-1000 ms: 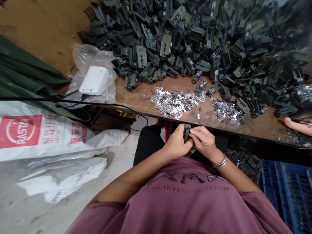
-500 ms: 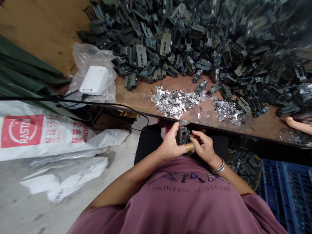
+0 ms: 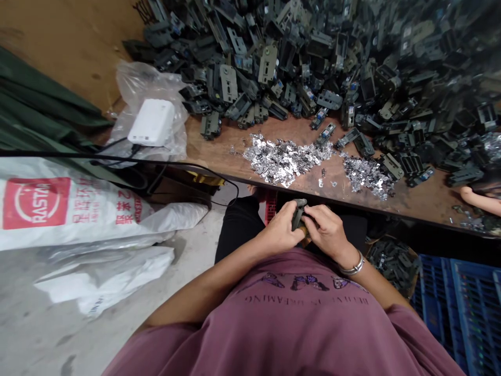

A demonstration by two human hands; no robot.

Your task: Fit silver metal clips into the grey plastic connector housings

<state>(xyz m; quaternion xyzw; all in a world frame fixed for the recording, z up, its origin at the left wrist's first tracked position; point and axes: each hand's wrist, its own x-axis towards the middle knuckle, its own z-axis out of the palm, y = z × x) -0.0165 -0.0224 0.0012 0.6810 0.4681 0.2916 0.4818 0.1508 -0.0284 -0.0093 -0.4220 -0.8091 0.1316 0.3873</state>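
Over my lap, in front of the table edge, my left hand is closed round a dark grey-green plastic housing, which stands tilted between thumb and fingers. My right hand presses against the housing's right side, its thumb and fingers pinched together. Whatever small thing may be in that pinch is hidden. A tan band shows low between the hands, mostly covered. Beyond them on the table lie a heap of small shiny metal clips and a second heap of small metal pieces.
A large pile of similar housings covers the back of the wooden table. At left are a white box on clear plastic, a black cable and white sacks. Blue crates stand lower right. Another person's arm shows at the right edge.
The housing has turned in my left hand, so its open face no longer shows. My right hand has moved left and closed in against it. The view has shifted slightly.
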